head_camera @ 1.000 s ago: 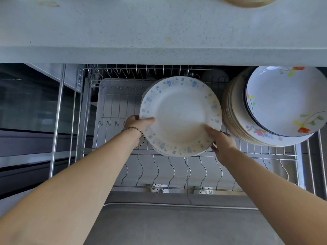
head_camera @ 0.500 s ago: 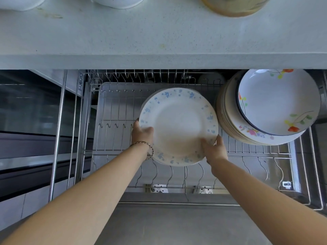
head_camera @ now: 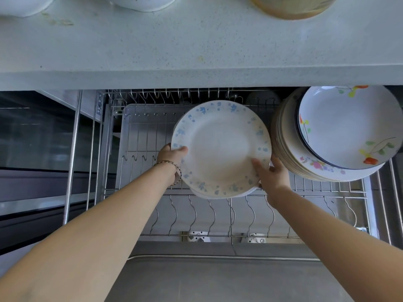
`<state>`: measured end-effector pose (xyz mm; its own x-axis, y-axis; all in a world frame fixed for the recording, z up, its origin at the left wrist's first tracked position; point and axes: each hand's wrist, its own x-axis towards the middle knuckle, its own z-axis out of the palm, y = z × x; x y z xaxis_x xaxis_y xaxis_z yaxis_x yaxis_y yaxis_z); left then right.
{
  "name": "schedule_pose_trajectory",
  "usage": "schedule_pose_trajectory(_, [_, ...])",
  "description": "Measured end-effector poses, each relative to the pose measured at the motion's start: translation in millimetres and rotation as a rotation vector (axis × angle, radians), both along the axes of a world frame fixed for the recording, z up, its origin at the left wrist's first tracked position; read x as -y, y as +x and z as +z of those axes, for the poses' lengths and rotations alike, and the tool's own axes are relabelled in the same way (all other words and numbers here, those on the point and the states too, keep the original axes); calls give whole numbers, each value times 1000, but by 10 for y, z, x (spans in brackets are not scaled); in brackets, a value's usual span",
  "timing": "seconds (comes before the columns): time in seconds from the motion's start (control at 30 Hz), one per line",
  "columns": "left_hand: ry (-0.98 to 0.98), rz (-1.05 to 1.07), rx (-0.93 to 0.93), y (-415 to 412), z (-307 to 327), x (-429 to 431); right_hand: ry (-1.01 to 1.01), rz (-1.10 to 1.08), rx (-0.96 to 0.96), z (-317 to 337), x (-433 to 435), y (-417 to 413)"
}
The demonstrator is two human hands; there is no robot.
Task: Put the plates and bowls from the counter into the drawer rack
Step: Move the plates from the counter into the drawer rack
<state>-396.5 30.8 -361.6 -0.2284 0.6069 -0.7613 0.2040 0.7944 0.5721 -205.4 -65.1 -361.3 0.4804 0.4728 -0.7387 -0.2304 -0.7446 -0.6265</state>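
Observation:
A small stack of white plates with blue flower rims (head_camera: 220,147) is held tilted over the wire drawer rack (head_camera: 218,210). My left hand (head_camera: 171,159) grips the stack's left edge, thumb on the rim. My right hand (head_camera: 272,173) holds its lower right edge. To the right, a row of plates and a flower-patterned bowl (head_camera: 346,131) stands on edge in the rack, close beside the held stack. The rack's front slots below the stack hold nothing.
The pale stone counter (head_camera: 196,51) overhangs the drawer. On its far edge stand white bowls (head_camera: 139,2) and a yellowish bowl (head_camera: 292,7). A dark glass oven front (head_camera: 39,138) is at the left. The drawer's steel front (head_camera: 218,280) lies nearest me.
Both hands have moved the stack of plates a little to the right, closer to the standing plates. My view has tipped up, showing more of the counter and the bowls on it.

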Motion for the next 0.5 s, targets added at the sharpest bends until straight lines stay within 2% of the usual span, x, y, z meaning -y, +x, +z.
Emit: schedule_pose_trajectory(0.5, [41, -39, -75, 50, 13, 27, 9, 31, 18, -57, -55, 61])
